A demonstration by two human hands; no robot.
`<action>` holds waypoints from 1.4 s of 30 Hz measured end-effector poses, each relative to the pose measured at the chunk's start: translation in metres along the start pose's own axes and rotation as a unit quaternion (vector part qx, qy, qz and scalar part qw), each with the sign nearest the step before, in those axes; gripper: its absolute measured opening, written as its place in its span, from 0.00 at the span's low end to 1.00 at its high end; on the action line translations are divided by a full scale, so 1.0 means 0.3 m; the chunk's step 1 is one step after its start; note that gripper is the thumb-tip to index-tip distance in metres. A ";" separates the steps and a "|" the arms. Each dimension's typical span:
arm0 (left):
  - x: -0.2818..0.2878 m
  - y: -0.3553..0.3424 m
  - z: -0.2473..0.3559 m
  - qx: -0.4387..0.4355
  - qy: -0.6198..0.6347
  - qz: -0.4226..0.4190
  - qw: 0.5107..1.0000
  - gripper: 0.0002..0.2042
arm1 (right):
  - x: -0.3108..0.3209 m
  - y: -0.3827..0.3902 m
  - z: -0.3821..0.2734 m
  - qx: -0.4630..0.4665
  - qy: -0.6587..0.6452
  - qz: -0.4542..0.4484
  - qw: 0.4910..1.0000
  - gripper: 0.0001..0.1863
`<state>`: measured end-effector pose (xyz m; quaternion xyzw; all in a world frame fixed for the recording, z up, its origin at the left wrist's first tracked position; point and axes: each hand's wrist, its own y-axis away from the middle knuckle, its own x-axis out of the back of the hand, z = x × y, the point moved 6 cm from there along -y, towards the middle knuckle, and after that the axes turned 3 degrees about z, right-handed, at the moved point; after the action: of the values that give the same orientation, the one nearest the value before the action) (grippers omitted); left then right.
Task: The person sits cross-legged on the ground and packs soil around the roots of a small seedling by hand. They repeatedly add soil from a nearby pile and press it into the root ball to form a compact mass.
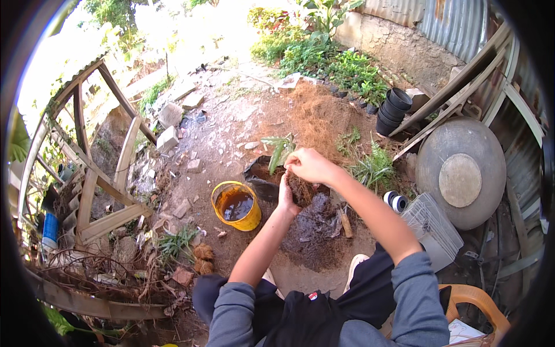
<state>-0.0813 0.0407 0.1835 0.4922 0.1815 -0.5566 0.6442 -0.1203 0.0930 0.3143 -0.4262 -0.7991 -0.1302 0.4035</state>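
Note:
My left hand point(287, 195) cups a clump of brown coconut fibre point(301, 189) from its left side. The fingers of my right hand point(313, 166) are pinched together at the top of the clump, against my left fingertips; what they grip is hidden. A small plant point(280, 149) with long green leaves rises just left of my right fingers. Behind my left hand stands a black plastic bag point(265, 188) with brown material inside. Left of it is a yellow bucket point(251, 220) holding dark brown liquid. Dark wet soil point(312, 231) lies heaped below my hands.
Loose brown fibre point(312, 113) spreads over the ground ahead. A stack of black pots point(394, 111), a large round grey disc-shaped object point(483, 147) and a clear plastic crate point(430, 228) stand to the right. A wooden stick point(346, 224) lies beside the soil. Wooden frames point(95, 179) lean at left.

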 end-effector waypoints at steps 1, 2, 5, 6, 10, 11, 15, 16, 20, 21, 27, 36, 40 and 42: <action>0.006 0.002 -0.031 -0.020 -0.018 0.004 1.000 0.25 | -0.014 0.053 0.011 0.048 -0.019 0.053 0.997 0.11; 0.024 0.003 -0.069 -0.024 -0.014 0.027 0.999 0.26 | -0.058 0.105 0.035 0.047 0.000 0.076 0.996 0.12; 0.013 -0.010 -0.121 -0.027 0.114 -0.144 0.983 0.21 | -0.166 0.230 0.086 0.100 0.056 0.150 0.982 0.15; 0.034 -0.021 -0.153 -0.018 0.138 -0.148 0.979 0.18 | -0.187 0.261 0.103 0.115 0.029 0.179 0.977 0.15; 0.114 -0.076 -0.267 -0.031 0.164 -0.142 0.976 0.18 | -0.265 0.367 0.147 0.102 -0.006 0.251 0.963 0.16; 0.128 -0.087 -0.287 -0.047 0.156 -0.134 0.977 0.18 | -0.269 0.380 0.152 0.110 -0.003 0.252 0.961 0.16; 0.144 -0.059 -0.306 -0.069 0.097 -0.094 0.988 0.21 | -0.242 0.398 0.183 0.111 -0.063 0.245 0.961 0.15; 0.141 -0.042 -0.296 -0.044 0.069 -0.076 0.994 0.19 | -0.220 0.405 0.197 0.113 -0.114 0.265 0.951 0.15; 0.067 0.017 -0.241 0.008 0.089 -0.078 0.993 0.17 | -0.169 0.449 0.273 0.046 -0.241 0.383 0.891 0.18; 0.049 0.027 -0.235 0.002 0.096 -0.081 0.992 0.17 | -0.172 0.458 0.284 0.030 -0.248 0.397 0.883 0.19; 0.057 0.045 -0.267 -0.003 0.061 -0.027 0.998 0.21 | -0.259 0.463 0.252 0.025 -0.259 0.377 0.889 0.22; 0.069 0.020 -0.289 -0.025 0.041 -0.065 0.997 0.24 | -0.292 0.478 0.228 0.030 -0.220 0.358 0.907 0.24; 0.068 0.035 -0.229 0.004 0.055 -0.066 0.996 0.22 | -0.239 0.443 0.218 0.042 -0.239 0.265 0.933 0.31; 0.066 0.043 -0.196 0.007 0.063 -0.057 0.996 0.21 | -0.180 0.465 0.198 0.076 -0.214 0.253 0.941 0.37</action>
<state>-0.0451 0.0778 0.1471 0.5196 0.2457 -0.5614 0.5954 -0.0255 0.1786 0.2165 -0.5997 -0.7402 0.1317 0.2740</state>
